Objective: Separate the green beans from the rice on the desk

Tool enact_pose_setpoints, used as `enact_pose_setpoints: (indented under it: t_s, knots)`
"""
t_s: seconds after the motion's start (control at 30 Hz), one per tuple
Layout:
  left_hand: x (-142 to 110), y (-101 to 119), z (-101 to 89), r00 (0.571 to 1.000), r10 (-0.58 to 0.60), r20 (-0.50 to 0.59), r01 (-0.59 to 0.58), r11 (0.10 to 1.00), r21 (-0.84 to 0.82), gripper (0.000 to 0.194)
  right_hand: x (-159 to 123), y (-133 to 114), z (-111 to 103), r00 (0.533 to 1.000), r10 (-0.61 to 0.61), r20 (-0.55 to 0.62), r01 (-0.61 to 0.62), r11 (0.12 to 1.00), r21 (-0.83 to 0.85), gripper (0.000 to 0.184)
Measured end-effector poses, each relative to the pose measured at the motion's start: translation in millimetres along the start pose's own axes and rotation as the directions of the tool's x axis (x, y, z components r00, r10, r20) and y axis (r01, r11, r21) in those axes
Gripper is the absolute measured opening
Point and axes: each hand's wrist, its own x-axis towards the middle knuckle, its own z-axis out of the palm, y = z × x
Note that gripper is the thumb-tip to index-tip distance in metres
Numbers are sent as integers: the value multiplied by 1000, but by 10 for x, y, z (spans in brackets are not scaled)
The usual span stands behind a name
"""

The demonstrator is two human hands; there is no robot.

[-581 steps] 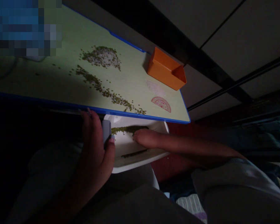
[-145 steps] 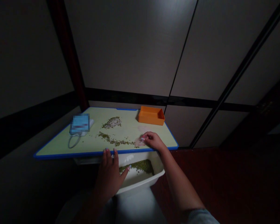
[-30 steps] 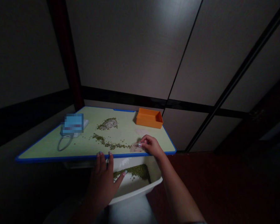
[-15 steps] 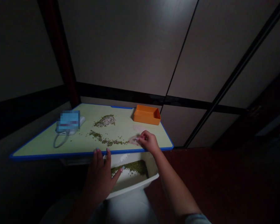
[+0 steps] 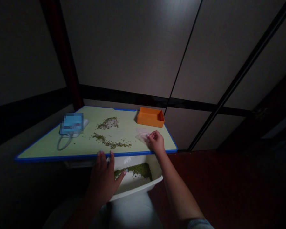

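A small pale table (image 5: 85, 148) with a blue rim carries a trail of green beans (image 5: 111, 143) and a second pile of beans mixed with white grains (image 5: 108, 122). My right hand (image 5: 156, 141) rests near the table's right front corner, fingers pinched on a clear pink protractor (image 5: 142, 136). My left hand (image 5: 104, 178) grips the left rim of a white basin (image 5: 143, 187) held just under the table's front edge; its fingers wrap the rim, thumb inside. Green beans (image 5: 135, 170) lie in the basin.
An orange box (image 5: 150, 116) stands at the table's back right corner. A blurred blue object on a white device with a cable loop (image 5: 65, 140) sits at the left. Grey wall panels rise behind; a dark red floor lies to the right.
My right hand has drawn the protractor back to the right, away from the bean trail, over the last half second. My left hand keeps the basin in place.
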Motion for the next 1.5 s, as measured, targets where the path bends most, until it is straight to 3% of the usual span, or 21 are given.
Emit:
enact_pose_setpoints:
  t_s: [0.33, 0.6, 0.73, 0.93, 1.07, 1.27, 1.5]
  knots:
    - [-4, 38, -29, 999, -22, 36, 22, 1000, 2, 82, 20, 17, 59, 992, -3, 127, 21, 990, -142, 17]
    - [-5, 36, -41, 998, -28, 50, 27, 1000, 8, 84, -14, -31, 32, 982, -71, 178, 70, 997, 14, 18]
    - [-2, 42, -49, 998, -31, 63, 30, 999, 16, 84, -29, -47, 30, 967, -85, 241, 116, 987, -114, 17]
    - [4, 57, -59, 996, -38, 76, 36, 999, 19, 83, -20, -85, 10, 1000, 7, 28, 5, 917, -398, 12]
    - [-4, 65, -80, 995, -46, 90, 44, 999, 21, 82, -30, -85, -5, 997, -6, -72, -23, 918, -397, 12]
    - [-10, 75, -95, 993, -59, 99, 58, 998, 20, 82, -69, -87, 21, 973, -122, 196, 152, 978, -146, 18]
    - [6, 93, -85, 993, -67, 99, 66, 998, 10, 83, -75, -172, 46, 965, -74, 253, 131, 968, -215, 17]
